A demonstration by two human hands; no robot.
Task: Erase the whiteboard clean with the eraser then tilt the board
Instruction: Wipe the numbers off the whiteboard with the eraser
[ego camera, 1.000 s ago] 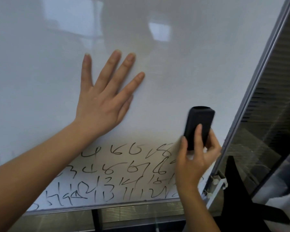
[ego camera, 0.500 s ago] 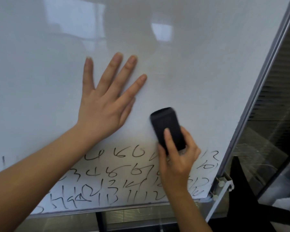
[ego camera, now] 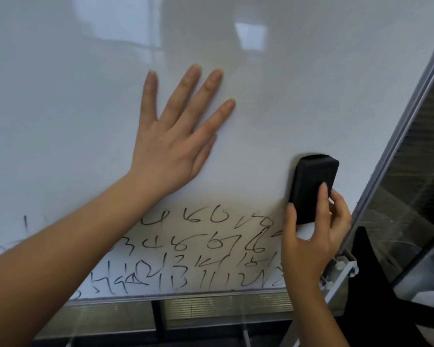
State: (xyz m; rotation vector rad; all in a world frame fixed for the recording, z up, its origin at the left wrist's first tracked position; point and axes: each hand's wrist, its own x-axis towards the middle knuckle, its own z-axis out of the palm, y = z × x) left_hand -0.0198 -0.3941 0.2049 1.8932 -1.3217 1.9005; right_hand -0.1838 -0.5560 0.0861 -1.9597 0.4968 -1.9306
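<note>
Near board's right edge: right hand (ego camera: 311, 236) grips eraser (ego camera: 312, 187)
Left hand (ego camera: 176, 144): flat, bracing whiteboard (ego camera: 298, 96)
Risk: light strokes may smear the numerals (ego camera: 198, 246)

whiteboard (ego camera: 311, 83): smooth, glossy white surface; it mirrors bright window patches and a dim figure.
writing (ego camera: 211, 246): black marker strokes, matt against the sheen, along the whiteboard's lower part; faint grey smears at its lower left.
frame (ego camera: 396, 136): brushed, silvery metal strip on the whiteboard's right edge.
corner bracket (ego camera: 341, 269): pale, probably plastic, at the whiteboard's lower right corner.
eraser (ego camera: 311, 186): matt black, smooth-looking shell with rounded edges, lying against the whiteboard.
</note>
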